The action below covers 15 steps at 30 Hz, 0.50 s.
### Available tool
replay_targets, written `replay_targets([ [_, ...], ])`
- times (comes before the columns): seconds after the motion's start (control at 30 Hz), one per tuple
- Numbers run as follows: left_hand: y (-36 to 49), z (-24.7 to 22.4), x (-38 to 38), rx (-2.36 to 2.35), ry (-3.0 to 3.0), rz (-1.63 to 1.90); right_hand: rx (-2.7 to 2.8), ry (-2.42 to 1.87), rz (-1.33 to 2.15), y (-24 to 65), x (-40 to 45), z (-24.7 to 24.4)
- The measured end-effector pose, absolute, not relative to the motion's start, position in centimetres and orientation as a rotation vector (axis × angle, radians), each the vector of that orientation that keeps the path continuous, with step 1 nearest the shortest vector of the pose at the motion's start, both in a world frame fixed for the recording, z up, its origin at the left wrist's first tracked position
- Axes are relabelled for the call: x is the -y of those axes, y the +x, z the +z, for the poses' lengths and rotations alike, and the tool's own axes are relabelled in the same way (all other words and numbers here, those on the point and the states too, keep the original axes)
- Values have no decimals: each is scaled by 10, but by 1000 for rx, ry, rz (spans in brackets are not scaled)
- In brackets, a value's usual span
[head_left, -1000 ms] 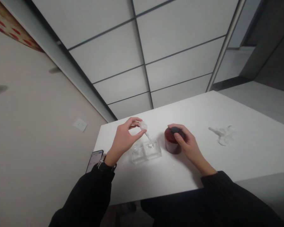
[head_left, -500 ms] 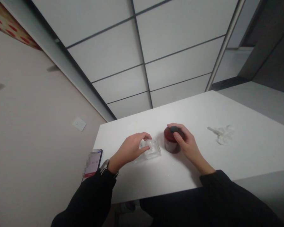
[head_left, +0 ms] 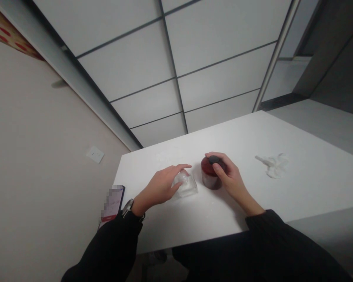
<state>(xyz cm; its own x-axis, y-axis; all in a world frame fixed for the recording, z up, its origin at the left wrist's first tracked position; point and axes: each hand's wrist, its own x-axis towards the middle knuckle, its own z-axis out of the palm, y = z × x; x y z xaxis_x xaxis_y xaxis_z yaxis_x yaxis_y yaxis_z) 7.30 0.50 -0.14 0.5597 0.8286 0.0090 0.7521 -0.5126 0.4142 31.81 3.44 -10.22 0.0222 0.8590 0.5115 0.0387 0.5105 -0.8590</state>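
Observation:
A squat, dark red, see-through bottle [head_left: 211,179] with a black cap stands on the white table. My right hand [head_left: 228,172] is wrapped around its upper right side, with the thumb by the cap. To the left of it sits a clear, square glass container [head_left: 190,188] with a rounded clear top. Above and beside that top is my left hand [head_left: 163,184], its thumb and fingers spread apart around it. Whether those fingers touch the glass I cannot tell.
A crumpled white tissue [head_left: 276,166] lies on the right part of the white table [head_left: 232,137]. At the left edge rests a phone [head_left: 113,203] with its screen lit. Small drops dot the tabletop near the front. A wall with a socket [head_left: 95,154] borders the left side.
The fingers of my left hand have opened out from the rounded clear top, the forefinger stretching forward. My right hand keeps its hold on the red bottle. The view has shifted slightly.

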Motion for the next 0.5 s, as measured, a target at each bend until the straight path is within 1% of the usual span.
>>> replay_targets([
  [0.2, 72, 1, -5, -1358, 2431, 322, 1410, -845, 771, 318, -35, -103],
  [0.33, 76, 3, -5, -1211, 2497, 319, 1407, -850, 771, 318, -34, -102],
  [0.5, 83, -1, -6, -1510, 2433, 377, 1405, -859, 790, 318, -34, -101],
])
